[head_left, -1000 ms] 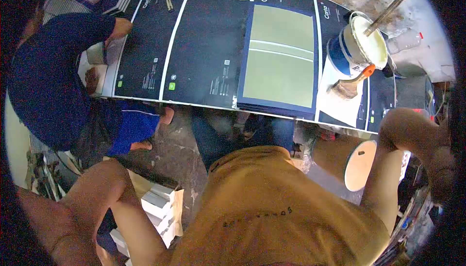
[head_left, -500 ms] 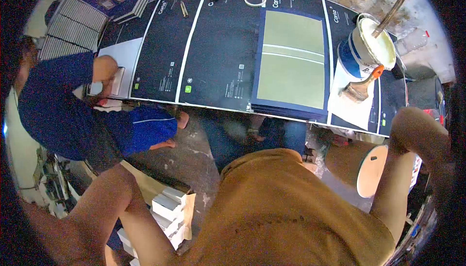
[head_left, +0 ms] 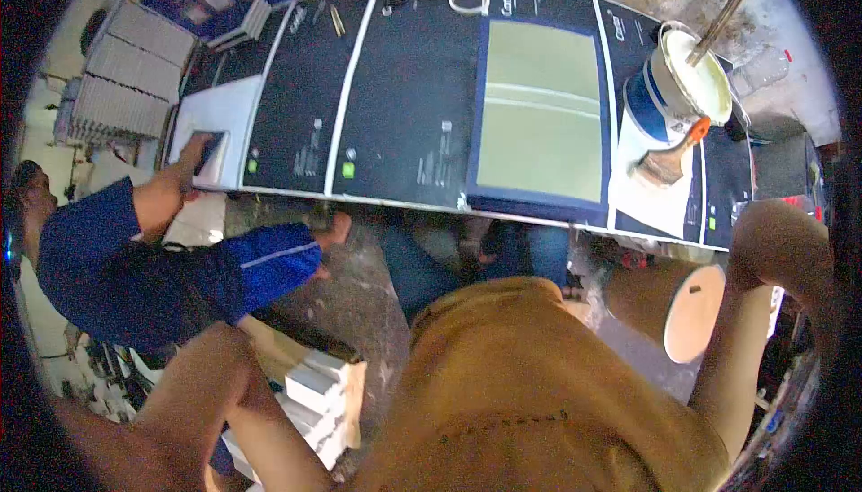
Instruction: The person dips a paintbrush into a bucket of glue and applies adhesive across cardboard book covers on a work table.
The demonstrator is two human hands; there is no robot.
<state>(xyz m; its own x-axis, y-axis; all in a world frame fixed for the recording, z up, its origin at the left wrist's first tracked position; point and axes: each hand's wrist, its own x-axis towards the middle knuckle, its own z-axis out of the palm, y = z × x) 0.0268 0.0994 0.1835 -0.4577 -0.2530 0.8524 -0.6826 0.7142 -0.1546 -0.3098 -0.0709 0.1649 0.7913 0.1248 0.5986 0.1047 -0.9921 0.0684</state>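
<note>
Both my bent arms show at the sides, but neither hand is in view. My left arm (head_left: 211, 371) bends at the lower left, beside a box of white stacked pieces (head_left: 314, 389). On the right, my right arm (head_left: 763, 254) bends close to the table's right end, near a round-ended brown stool or drum (head_left: 696, 312). Ahead on the dark table lies a pale green board with a dark blue border (head_left: 539, 155). A wide brush with an orange-tipped handle (head_left: 664, 167) rests on white paper (head_left: 651, 209), beside a bucket of whitish paste (head_left: 651, 101) with a stick (head_left: 725, 16) standing in it.
A co-worker in dark blue (head_left: 99, 254) sits at the left, one hand on a small dark-and-light piece (head_left: 211, 160). Stacked grey-white blocks (head_left: 135, 52) stand behind. A tape roll (head_left: 468, 0) lies at the table's far edge. A clear plastic container (head_left: 763, 76) is at right.
The co-worker has leaned back to the left, with an arm now stretched to the piece on the table. My view has shifted slightly; my arms keep nearly the same bend.
</note>
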